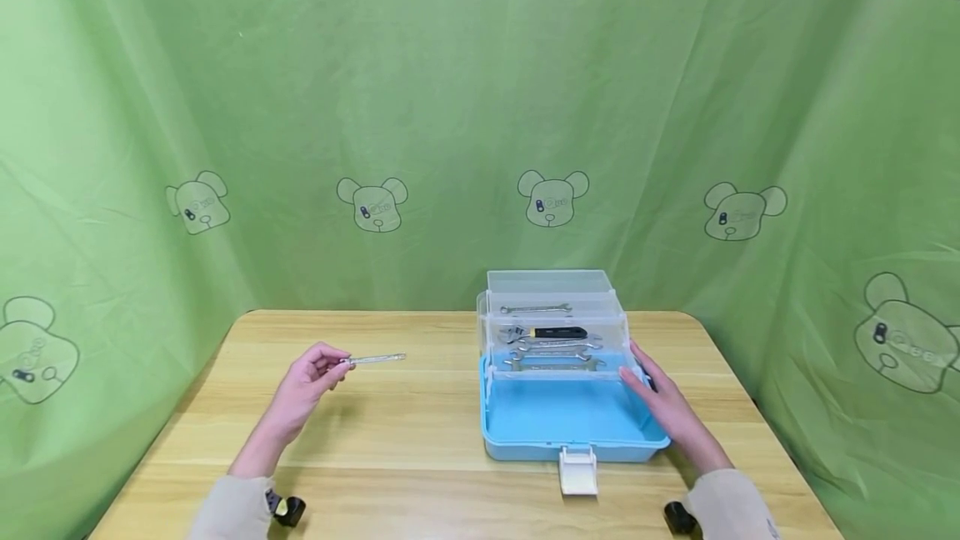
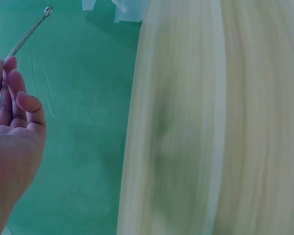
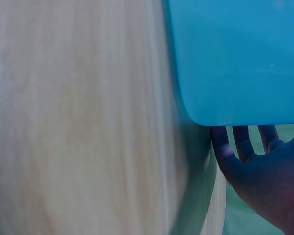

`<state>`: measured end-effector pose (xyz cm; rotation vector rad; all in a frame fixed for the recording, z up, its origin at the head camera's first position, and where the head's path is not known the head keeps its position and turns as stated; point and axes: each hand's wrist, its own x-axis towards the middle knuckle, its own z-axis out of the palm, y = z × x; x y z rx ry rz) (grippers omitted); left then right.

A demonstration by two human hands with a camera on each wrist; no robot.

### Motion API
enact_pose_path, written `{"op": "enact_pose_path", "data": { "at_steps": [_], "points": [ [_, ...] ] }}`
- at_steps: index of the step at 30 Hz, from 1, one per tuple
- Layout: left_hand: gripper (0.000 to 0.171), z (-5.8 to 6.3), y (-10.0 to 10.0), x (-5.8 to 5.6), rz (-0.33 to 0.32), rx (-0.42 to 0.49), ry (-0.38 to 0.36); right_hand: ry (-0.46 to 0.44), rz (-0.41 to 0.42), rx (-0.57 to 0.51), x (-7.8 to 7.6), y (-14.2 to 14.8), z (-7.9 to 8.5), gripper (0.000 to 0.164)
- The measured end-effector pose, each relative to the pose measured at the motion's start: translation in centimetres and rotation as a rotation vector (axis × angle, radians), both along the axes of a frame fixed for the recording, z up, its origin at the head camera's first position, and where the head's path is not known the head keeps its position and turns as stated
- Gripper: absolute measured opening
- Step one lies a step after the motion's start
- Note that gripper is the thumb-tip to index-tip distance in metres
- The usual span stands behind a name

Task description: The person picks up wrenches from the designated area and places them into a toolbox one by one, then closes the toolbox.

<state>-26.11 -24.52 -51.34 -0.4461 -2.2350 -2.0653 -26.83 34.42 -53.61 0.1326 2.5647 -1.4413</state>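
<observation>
In the head view my left hand (image 1: 303, 390) pinches one end of a small, slim metal wrench (image 1: 378, 358) between thumb and fingertips, above the left half of the table. The wrench's ring-shaped free end shows in the left wrist view, pointing away from the left hand (image 2: 19, 122). A blue toolbox (image 1: 570, 411) stands open to the right, its clear trays raised. My right hand (image 1: 671, 411) holds the toolbox's right side, thumb over the rim and fingers along the outer wall. In the right wrist view those fingers (image 3: 242, 142) are partly hidden behind the blue wall.
Several wrenches (image 1: 555, 354) and an adjustable wrench (image 1: 558, 332) with a black handle lie in the trays. Another wrench (image 1: 536, 308) sits higher up. A white latch (image 1: 578, 473) hangs at the front. A green curtain (image 1: 450, 107) surrounds the wooden table (image 1: 412, 432).
</observation>
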Motion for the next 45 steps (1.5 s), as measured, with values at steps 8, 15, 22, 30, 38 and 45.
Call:
{"op": "enact_pose_path", "data": {
  "at_steps": [8,15,22,30,38,45],
  "points": [
    [0.029,0.2,2.3,-1.8,-0.002,0.020,-0.013,0.001,-0.005,0.001,0.2,-0.1,0.2,0.082],
    [0.028,0.0,4.9,-3.4,-0.015,0.050,-0.008,0.003,-0.012,-0.009,0.5,0.2,0.2,0.081],
    [0.027,0.3,7.5,-4.7,-0.012,0.079,-0.012,-0.002,-0.011,-0.015,0.4,0.3,0.0,0.081],
    [0.025,0.5,10.5,-6.5,-0.019,0.107,-0.022,0.012,-0.009,-0.021,0.3,0.3,0.1,0.081],
    [0.024,0.9,13.6,-7.9,-0.031,0.108,-0.029,0.021,-0.010,-0.036,0.3,0.1,0.3,0.081],
    [0.023,0.7,16.4,-8.6,-0.021,0.099,-0.023,0.008,-0.006,-0.030,0.3,-0.2,0.2,0.081]
  ]
}}
